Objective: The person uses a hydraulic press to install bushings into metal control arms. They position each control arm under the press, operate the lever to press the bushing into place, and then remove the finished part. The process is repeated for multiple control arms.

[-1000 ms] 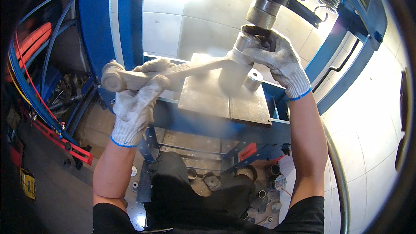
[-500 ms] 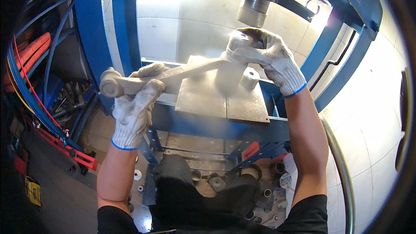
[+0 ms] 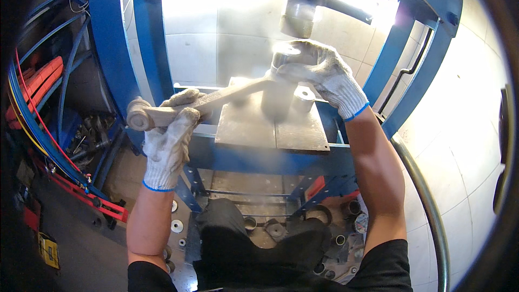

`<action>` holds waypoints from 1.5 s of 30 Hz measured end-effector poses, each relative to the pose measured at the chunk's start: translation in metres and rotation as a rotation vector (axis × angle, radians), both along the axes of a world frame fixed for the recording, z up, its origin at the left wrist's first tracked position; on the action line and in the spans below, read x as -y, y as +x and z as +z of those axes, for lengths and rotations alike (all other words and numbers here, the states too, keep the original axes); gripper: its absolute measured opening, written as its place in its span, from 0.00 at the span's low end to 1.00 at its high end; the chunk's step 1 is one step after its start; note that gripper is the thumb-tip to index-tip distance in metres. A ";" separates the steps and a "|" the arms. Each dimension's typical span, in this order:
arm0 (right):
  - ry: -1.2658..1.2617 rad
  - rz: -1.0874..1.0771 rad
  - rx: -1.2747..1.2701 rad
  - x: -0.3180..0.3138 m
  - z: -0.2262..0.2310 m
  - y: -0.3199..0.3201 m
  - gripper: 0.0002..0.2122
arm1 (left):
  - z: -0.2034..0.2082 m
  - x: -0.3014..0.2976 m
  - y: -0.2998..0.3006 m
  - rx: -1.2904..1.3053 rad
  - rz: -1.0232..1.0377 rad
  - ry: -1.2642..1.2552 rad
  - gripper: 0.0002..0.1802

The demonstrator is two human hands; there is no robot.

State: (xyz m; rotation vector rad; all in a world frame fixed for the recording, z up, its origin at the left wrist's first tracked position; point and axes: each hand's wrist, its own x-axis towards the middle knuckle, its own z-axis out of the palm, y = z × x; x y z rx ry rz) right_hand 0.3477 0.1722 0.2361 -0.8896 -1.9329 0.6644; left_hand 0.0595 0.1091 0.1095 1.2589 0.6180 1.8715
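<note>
My left hand (image 3: 168,138), in a white knit glove with a blue cuff edge, wraps round a dull metal suspension arm (image 3: 232,95) near its round left end. The arm slopes up to the right, over the steel plates (image 3: 246,128) of a blue shop press. At its far end stands a shiny metal sleeve (image 3: 283,55), just under the press ram (image 3: 298,17) and apart from it. My right hand (image 3: 327,78), gloved alike, closes round that sleeve; its fingertips are partly hidden. Nearby on the plates stands a short metal cylinder (image 3: 304,99) with a hole in its top.
Blue press uprights (image 3: 148,38) rise on both sides. Coiled blue and red hoses (image 3: 38,89) hang at the left. Several rings and round metal parts (image 3: 275,230) lie on the floor below. A thick grey hose (image 3: 424,192) curves down along the tiled wall at right.
The whole view has shifted slightly, so the press and plates appear further left. Both hands keep their hold, and the arm stays at nearly the same slope beneath the ram.
</note>
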 end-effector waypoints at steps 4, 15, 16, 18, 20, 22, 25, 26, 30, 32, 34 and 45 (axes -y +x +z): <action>0.033 -0.003 -0.006 -0.002 -0.002 0.000 0.23 | -0.002 -0.001 -0.001 -0.013 0.045 -0.031 0.26; 0.091 -0.071 -0.002 -0.007 -0.011 0.001 0.21 | -0.007 -0.008 -0.005 0.016 -0.027 0.017 0.25; 0.072 -0.104 0.015 -0.007 -0.010 0.001 0.21 | -0.008 -0.009 -0.005 0.017 -0.023 0.012 0.25; 0.037 -0.165 0.054 -0.007 -0.010 0.002 0.21 | -0.008 -0.008 -0.005 0.026 0.008 -0.033 0.25; -0.033 -0.095 -0.010 -0.008 -0.009 0.002 0.23 | -0.007 -0.007 -0.005 0.014 -0.015 0.019 0.25; -0.050 -0.055 -0.030 -0.009 -0.010 0.001 0.24 | -0.005 -0.005 -0.004 0.005 -0.012 0.028 0.25; -0.009 -0.039 -0.040 -0.009 -0.012 0.000 0.24 | -0.003 -0.002 -0.002 -0.008 -0.012 0.019 0.26; -0.001 -0.022 -0.064 -0.008 -0.013 0.000 0.23 | -0.001 -0.002 -0.002 -0.005 -0.014 0.010 0.26; -0.127 0.095 -0.192 -0.001 -0.014 -0.001 0.19 | 0.001 0.000 0.000 -0.015 0.008 -0.005 0.25; -0.125 0.103 -0.184 0.002 -0.012 -0.002 0.17 | 0.001 0.000 0.000 0.003 0.004 0.004 0.25; -0.115 0.098 -0.169 0.004 -0.011 -0.002 0.16 | 0.001 0.000 0.002 0.025 -0.003 0.014 0.25; -0.119 0.102 -0.143 -0.001 -0.012 0.003 0.21 | 0.002 0.000 0.002 0.060 -0.019 0.032 0.26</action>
